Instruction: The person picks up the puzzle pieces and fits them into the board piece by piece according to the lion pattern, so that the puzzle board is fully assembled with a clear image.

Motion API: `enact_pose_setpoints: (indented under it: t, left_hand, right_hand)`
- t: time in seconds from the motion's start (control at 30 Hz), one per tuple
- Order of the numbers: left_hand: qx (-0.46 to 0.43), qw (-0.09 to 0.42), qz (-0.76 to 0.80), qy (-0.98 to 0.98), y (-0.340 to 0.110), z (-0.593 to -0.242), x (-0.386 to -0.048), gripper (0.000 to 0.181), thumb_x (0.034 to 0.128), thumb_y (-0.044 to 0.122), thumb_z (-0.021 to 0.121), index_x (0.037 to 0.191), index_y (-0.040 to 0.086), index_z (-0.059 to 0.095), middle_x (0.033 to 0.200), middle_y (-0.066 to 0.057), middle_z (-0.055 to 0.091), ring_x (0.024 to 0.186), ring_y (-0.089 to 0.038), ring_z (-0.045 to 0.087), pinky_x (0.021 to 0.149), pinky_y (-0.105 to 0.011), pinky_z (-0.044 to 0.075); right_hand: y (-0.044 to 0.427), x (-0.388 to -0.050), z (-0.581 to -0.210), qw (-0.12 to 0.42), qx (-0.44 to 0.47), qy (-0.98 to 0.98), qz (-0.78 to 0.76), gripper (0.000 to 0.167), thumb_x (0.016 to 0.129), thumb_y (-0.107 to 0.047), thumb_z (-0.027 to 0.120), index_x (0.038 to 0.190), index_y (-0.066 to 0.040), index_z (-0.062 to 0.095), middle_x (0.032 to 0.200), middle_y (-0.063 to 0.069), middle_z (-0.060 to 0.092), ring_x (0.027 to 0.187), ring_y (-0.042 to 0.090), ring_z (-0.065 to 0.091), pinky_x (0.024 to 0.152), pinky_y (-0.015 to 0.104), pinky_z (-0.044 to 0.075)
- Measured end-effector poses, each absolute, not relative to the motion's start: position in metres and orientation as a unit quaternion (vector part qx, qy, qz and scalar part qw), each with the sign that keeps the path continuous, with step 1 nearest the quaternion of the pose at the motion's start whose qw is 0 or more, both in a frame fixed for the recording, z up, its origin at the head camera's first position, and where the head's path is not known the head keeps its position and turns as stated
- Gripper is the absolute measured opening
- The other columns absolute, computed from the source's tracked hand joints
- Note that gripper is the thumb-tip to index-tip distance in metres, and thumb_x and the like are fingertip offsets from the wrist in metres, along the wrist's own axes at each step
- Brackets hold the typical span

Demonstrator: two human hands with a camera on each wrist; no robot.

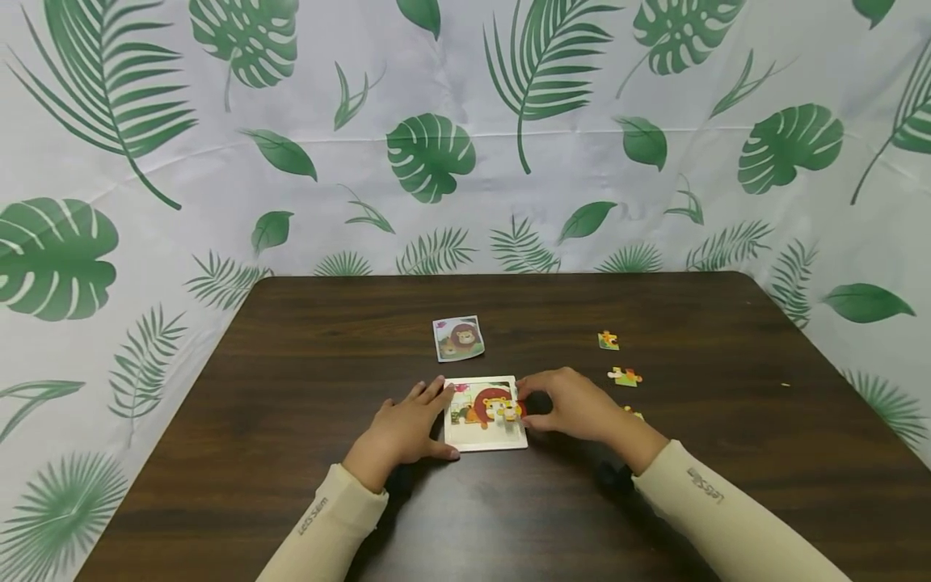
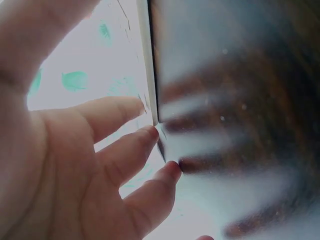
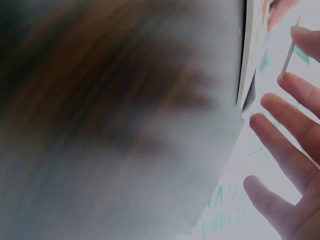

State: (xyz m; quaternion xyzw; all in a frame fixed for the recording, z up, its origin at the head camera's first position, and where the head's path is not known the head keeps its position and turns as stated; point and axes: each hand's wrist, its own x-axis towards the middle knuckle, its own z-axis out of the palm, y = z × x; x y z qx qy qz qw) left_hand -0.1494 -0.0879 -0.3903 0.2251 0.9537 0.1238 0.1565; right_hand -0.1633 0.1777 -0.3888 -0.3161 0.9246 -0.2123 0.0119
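Right hand [image 1: 575,406] pinches puzzle piece [image 1: 512,412] between thumb and finger, piece raised over right part of puzzle board [image 1: 489,438], other fingers spread; left hand [image 1: 407,430] fingers spread, grasping nothing, thumb and fingertips at board's left edge; board flat on table [image 1: 320,339], partly filled; picture card [image 1: 458,339] just beyond; loose pieces [image 1: 625,377] right of board.

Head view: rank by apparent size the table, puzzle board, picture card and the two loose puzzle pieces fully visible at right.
1. Table
2. Puzzle board
3. Picture card
4. Upper piece and lower piece: not ranked; they look close in size, and the second lies nearer the camera.
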Motion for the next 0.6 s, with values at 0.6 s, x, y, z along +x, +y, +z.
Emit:
enact_pose_setpoints:
  t: [0.6]
  left_hand:
    - [0.227, 0.153, 0.116, 0.955, -0.087, -0.39, -0.149, 0.088, 0.0734, 0.053, 0.07, 0.145, 0.019, 0.032, 0.152, -0.004, 0.018, 0.136, -0.03, 0.019, 0.095, -0.065, 0.023]
  right_hand:
    - [0.157, -0.173, -0.397, 0.016, -0.296, 0.934, -0.201, 0.025, 0.072, -0.019, 0.078, 0.093, -0.007, 0.071, 0.107, 0.008, 0.065, 0.1, 0.022, 0.061, 0.086, 0.039, 0.047]
